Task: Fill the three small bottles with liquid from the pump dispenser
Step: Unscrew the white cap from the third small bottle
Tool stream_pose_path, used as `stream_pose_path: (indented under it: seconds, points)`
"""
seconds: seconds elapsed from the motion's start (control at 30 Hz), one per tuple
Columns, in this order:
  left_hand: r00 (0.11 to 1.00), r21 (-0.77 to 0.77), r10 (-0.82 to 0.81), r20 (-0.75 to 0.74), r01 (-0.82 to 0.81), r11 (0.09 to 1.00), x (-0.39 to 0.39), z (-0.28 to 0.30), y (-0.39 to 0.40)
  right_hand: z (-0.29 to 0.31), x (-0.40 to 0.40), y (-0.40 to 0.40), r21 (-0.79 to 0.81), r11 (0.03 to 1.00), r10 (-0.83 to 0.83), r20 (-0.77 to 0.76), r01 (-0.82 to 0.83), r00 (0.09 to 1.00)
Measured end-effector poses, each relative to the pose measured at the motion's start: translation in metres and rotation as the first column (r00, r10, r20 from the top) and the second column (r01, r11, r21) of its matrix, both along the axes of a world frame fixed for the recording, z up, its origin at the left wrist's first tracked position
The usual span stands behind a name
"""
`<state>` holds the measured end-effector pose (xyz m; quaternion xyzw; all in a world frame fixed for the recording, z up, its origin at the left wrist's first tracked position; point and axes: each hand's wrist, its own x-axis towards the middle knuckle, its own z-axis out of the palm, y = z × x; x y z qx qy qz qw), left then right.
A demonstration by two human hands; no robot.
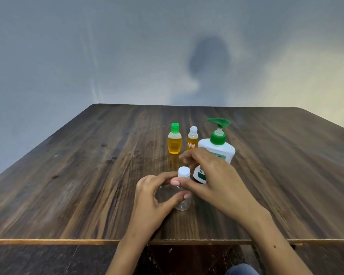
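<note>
A clear small bottle [182, 204] with a white cap [184, 171] stands on the wooden table [87, 185] near the front middle. My left hand [149, 197] grips its body, thumb on the front and fingers curled round the far side. My right hand [211, 175] arches over the cap, its thumb by the bottle's neck and its fingers curved behind the cap with a gap. Behind it stand a green-capped bottle [174, 140] and a white-capped bottle [192, 138], both holding yellow liquid. The white pump dispenser [219, 147] with a green pump stands to the right, partly hidden by my right hand.
The table's front edge [68, 241] runs below my forearms. A plain wall rises behind the far edge. A few small dark spots mark the wood at the left [109, 160].
</note>
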<state>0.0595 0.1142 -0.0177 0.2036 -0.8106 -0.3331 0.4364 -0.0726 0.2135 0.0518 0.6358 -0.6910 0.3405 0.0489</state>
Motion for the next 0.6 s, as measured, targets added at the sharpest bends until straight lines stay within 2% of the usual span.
stream_pose_path:
  seconds: [0.1,0.23,0.27,0.4,0.5,0.6]
  points:
    - [1.000,0.032,0.004,0.005,-0.004,0.999,0.000,-0.005,-0.003,0.003,-0.001,-0.003,0.032,0.999,0.005,-0.078,-0.002,0.997]
    - [1.000,0.073,0.012,-0.002,-0.012,0.997,0.000,-0.007,-0.003,0.017,-0.009,0.001,0.123,0.976,0.174,0.068,-0.181,0.982]
    - [1.000,0.067,0.006,-0.004,-0.006,0.998,-0.001,-0.006,-0.004,0.018,-0.008,0.001,0.126,0.979,0.153,0.049,-0.158,0.987]
    - [1.000,0.043,-0.001,-0.007,0.001,0.999,0.000,-0.005,-0.004,0.016,0.003,-0.007,0.179,0.980,-0.046,-0.213,0.085,0.976]
    - [1.000,0.060,0.007,0.007,-0.008,0.998,0.000,-0.005,-0.004,0.020,0.002,-0.009,0.204,0.978,0.004,-0.254,0.050,0.967]
    - [1.000,0.078,0.012,0.012,-0.013,0.997,0.001,-0.006,-0.004,0.027,-0.006,-0.010,0.207,0.977,0.096,-0.185,-0.057,0.978]
